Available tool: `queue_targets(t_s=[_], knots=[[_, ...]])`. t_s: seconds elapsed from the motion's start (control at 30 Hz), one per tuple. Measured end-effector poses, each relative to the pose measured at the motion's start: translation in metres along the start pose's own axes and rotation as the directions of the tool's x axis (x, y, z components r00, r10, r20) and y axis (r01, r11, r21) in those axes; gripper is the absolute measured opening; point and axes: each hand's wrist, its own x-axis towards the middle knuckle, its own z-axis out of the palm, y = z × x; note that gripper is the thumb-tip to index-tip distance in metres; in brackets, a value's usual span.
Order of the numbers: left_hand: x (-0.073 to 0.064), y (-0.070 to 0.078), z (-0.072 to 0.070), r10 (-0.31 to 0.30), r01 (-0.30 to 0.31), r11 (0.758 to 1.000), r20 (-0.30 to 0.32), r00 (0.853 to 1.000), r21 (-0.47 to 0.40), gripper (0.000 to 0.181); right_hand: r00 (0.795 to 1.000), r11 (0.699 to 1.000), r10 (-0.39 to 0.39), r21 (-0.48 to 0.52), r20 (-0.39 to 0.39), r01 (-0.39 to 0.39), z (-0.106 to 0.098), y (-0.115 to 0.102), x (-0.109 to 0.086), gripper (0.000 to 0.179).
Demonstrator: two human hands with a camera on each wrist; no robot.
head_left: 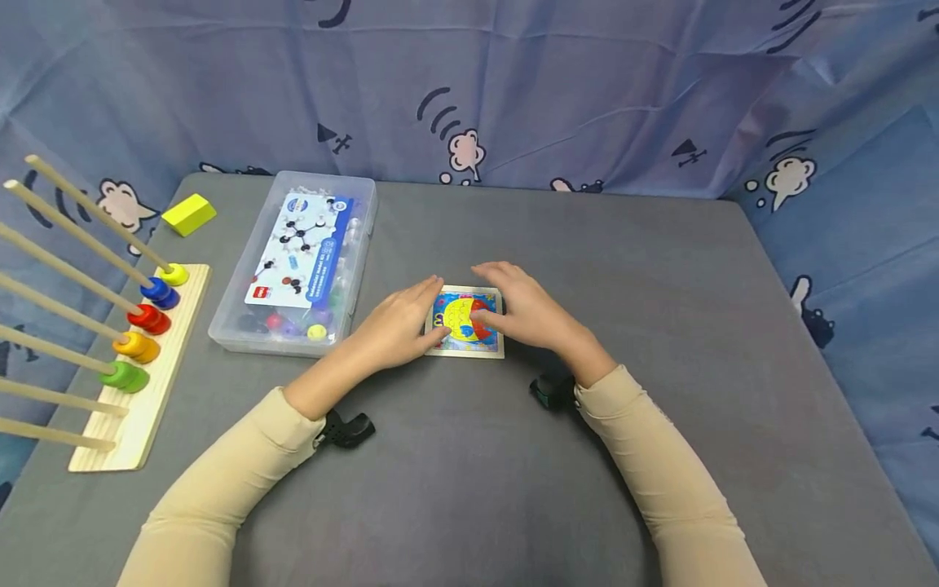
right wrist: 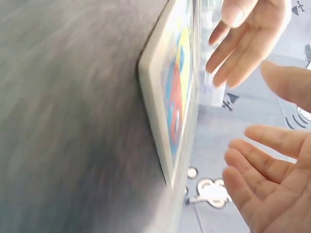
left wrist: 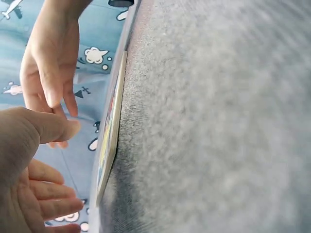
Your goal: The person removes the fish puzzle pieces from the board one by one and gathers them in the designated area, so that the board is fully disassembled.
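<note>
A small square wooden puzzle lies flat on the grey table, its picture a yellow and red fish on blue. Over its left edge is my left hand, fingers extended and thumb reaching across the border. My right hand hovers at the right edge, thumb over the red part of the fish. Both wrist views show the hands raised above the puzzle, with space between fingers and board. Neither the left hand nor the right hand holds anything.
Left of the hands lies a clear plastic case with a molecular model label and coloured balls inside. Farther left stands a wooden peg rack with coloured rings and tall rods. A yellow block sits at the back left, near the patterned curtain.
</note>
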Motion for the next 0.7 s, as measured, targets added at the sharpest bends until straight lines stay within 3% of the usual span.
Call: queue_targets(t_s=[0.27, 0.5, 0.7], knots=[[0.006, -0.007, 0.005, -0.072, 0.076, 0.99, 0.034, 0.997, -0.118, 0.069, 0.995, 0.998, -0.008, 0.065, 0.101, 0.002, 0.015, -0.005, 0.026, 0.05], [0.008, -0.015, 0.013, -0.056, 0.05, 0.983, -0.03, 0.998, -0.176, 0.061, 0.994, 0.996, 0.007, 0.083, 0.105, -0.016, 0.024, -0.001, 0.035, 0.043], [0.009, -0.023, 0.021, -0.054, 0.045, 0.981, -0.041, 0.998, -0.188, 0.06, 0.994, 0.994, 0.016, 0.101, 0.108, -0.027, 0.03, 0.004, 0.039, 0.041]])
